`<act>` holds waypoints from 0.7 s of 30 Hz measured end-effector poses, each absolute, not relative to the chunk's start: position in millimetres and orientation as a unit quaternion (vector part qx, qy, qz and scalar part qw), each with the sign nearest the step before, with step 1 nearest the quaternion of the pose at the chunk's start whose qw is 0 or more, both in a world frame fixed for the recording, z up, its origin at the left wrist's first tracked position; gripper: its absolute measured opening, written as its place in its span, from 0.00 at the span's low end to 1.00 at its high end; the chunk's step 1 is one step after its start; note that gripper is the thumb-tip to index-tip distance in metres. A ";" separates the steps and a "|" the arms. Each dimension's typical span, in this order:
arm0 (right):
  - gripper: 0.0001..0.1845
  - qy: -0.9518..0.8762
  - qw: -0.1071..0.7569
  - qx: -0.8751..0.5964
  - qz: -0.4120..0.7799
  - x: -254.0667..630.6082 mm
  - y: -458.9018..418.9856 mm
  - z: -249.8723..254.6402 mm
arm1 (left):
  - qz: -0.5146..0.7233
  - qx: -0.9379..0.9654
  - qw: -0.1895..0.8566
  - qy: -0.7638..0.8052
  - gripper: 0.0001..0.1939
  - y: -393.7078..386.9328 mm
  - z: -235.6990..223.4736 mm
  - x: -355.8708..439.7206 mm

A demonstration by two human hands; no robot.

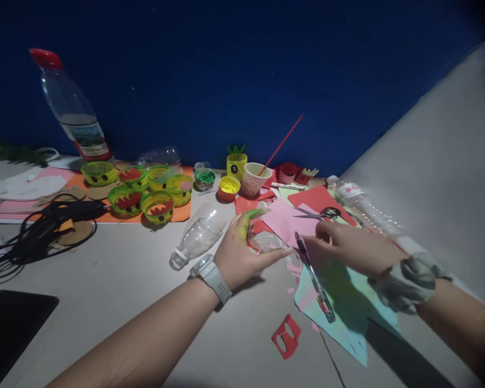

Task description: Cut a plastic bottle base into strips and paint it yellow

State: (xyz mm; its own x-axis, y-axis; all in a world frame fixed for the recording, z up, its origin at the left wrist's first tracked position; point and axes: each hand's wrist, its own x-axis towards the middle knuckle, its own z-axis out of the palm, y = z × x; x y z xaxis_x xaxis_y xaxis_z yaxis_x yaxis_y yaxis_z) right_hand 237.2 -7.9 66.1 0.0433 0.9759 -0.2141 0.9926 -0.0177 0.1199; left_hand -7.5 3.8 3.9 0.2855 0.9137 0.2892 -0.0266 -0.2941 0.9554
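The left hand (242,253) curls loosely around a clear plastic piece (267,242). The right hand (347,248) pinches a pen (313,277) over pink paper (286,221).

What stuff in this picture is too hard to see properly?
Head view:
- The clear plastic piece under the left hand: fingers cover it, shape unclear.
- The right hand and its grey wrist cuff: motion-blurred; unclear whether it grips the black pen.
- The clear plastic bottle lying at right: blurred, label unreadable.
- The flat black slab: cut off by the left edge.
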 end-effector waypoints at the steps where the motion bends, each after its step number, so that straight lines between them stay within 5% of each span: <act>1: 0.25 0.688 0.126 0.713 -0.048 230.1 -13.7 61.4 | 0.494 0.634 0.484 0.346 0.38 3.9 4.3 -7.2; 10: 0.15 0.665 0.095 0.739 -0.054 218.3 -32.3 44.5 | 0.488 0.577 0.556 0.346 0.38 7.5 6.1 -4.4; 18: 0.17 0.655 0.065 0.749 -0.077 230.0 -32.0 43.2 | 0.508 0.493 0.634 0.312 0.25 10.8 1.8 -1.6; 21: 0.19 0.667 -0.030 0.741 -0.071 237.4 -32.7 65.6 | 0.520 0.472 0.631 0.328 0.24 11.1 3.0 -1.1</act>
State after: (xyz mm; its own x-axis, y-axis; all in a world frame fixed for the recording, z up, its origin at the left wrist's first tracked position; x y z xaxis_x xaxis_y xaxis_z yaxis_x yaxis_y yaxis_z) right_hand 237.4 -32.7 65.6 0.0988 0.9930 -0.0655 0.9844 -0.1072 -0.1397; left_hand -1.1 11.1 3.0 0.2433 0.9668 0.0777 -0.3474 0.0120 0.9376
